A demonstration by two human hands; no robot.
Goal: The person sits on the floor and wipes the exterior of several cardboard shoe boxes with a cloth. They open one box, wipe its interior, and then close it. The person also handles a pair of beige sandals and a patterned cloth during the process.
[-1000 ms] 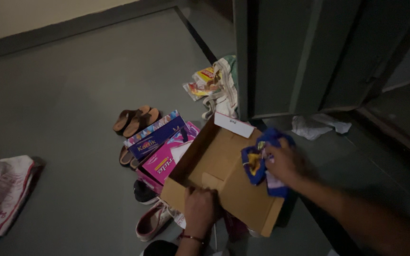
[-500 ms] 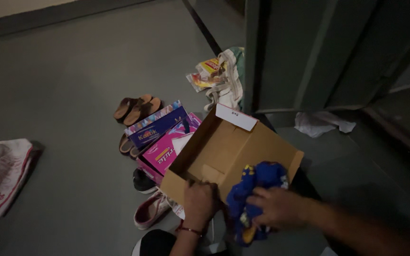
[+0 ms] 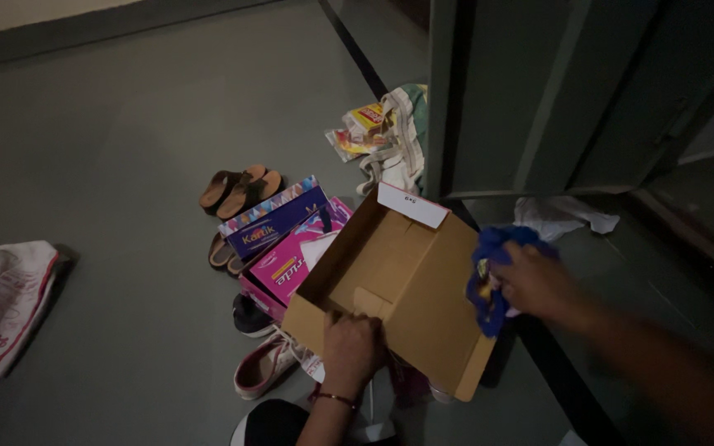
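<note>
Gripping the near rim of the open cardboard box (image 3: 398,285), left hand (image 3: 351,351) has fingers curled over the edge; box is tilted, inside bare, nothing in it, white label on its far flap. Right hand (image 3: 535,283) sits at the box's right wall, fingers closed round a bunched blue cloth (image 3: 489,272) pressed against that wall's outer edge. Left of the box: a pink shoebox (image 3: 287,272) touching it, contents hard to tell in the dim light, and a purple shoebox (image 3: 274,223) just behind that. Brown sandals (image 3: 237,190) beyond the purple one. Sneaker (image 3: 262,367) on the floor below the box's near-left corner. Cloth bag with packets (image 3: 386,136) behind the box, by the green door (image 3: 539,91).
</note>
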